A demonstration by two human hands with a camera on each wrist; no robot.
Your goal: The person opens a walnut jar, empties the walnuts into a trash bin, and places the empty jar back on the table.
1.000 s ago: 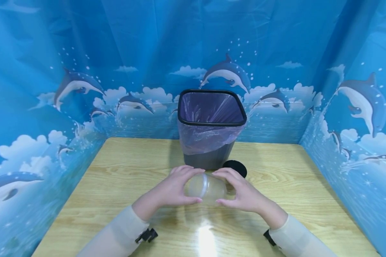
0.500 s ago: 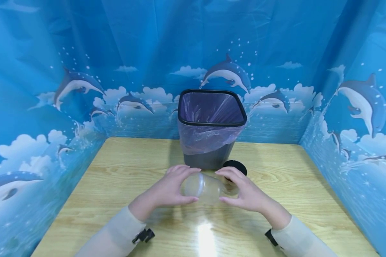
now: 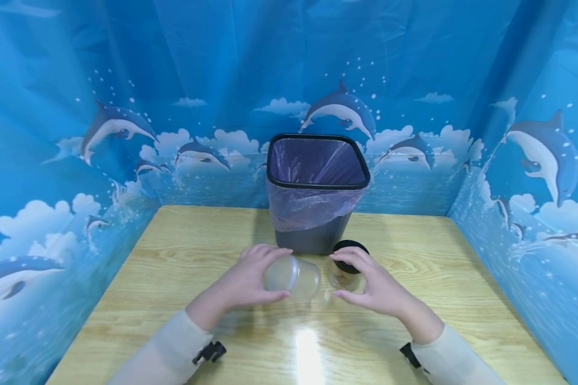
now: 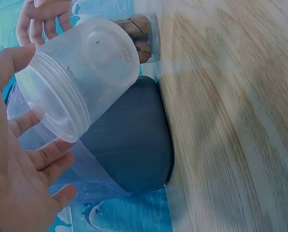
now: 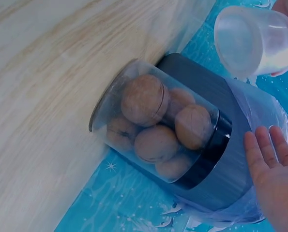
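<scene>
My left hand (image 3: 253,277) grips a clear plastic jar (image 3: 302,280) around its threaded mouth end, fingers and thumb on either side. The jar lies sideways above the table, its base toward the right, and looks bare inside apart from a few specks. My right hand (image 3: 377,283) is apart from that jar, with thumb and fingers spread wide. Just beyond those fingers stands a second clear jar (image 5: 148,125) with a black lid (image 5: 206,154), holding several walnuts (image 5: 156,144). In the right wrist view there is a gap between the right fingers and the lidded jar.
Behind the hands stands a dark grey bin (image 3: 301,241) with a purple liner (image 3: 313,208) folded over its rim. The lidded jar is close to the bin's front right. A blue dolphin-print curtain (image 3: 212,80) borders the wooden table (image 3: 188,240) at the back and sides.
The clear jar has moved left with my left hand. My right hand has drifted right, away from the jar's base, and now hovers in front of the lidded walnut jar.
</scene>
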